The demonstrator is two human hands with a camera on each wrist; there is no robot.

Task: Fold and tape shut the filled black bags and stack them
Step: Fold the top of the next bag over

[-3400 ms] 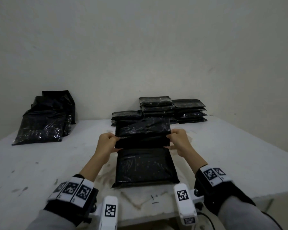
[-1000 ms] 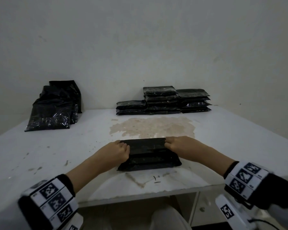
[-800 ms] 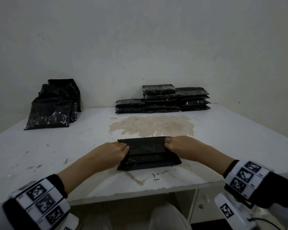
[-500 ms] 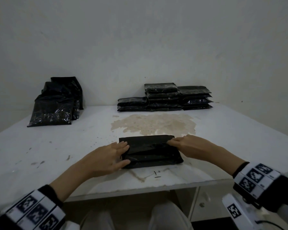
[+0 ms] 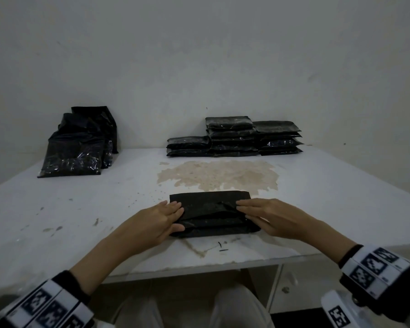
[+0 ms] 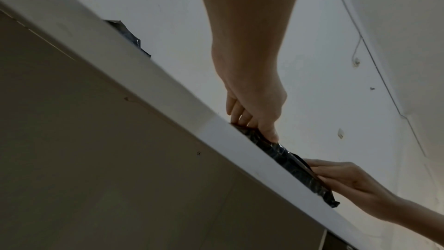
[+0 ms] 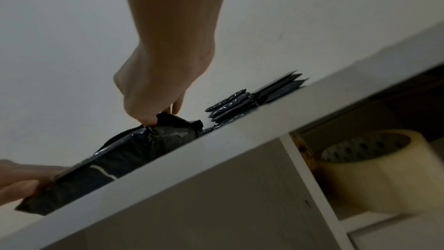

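A folded black bag (image 5: 211, 209) lies near the front edge of the white table (image 5: 329, 197). My left hand (image 5: 161, 218) rests on its left end with straight fingers on top and the thumb along the front side. My right hand (image 5: 270, 216) presses the right end the same way. In the left wrist view my left hand's fingertips (image 6: 240, 119) touch the top of the bag (image 6: 295, 166). In the right wrist view my right thumb presses the bunched flap of the bag (image 7: 120, 157). No tape is visible on the bag.
Stacks of folded bags (image 5: 232, 136) stand at the back centre by the wall. A pile of unfolded filled bags (image 5: 78, 147) leans at the back left. A brown stain (image 5: 218, 174) lies behind the bag. A tape roll (image 7: 384, 170) sits on a shelf under the table, to the right.
The raised flap has been folded down onto the bag. Both hands' fingers, curled on the bag's ends a second ago, now lie straighter on top.
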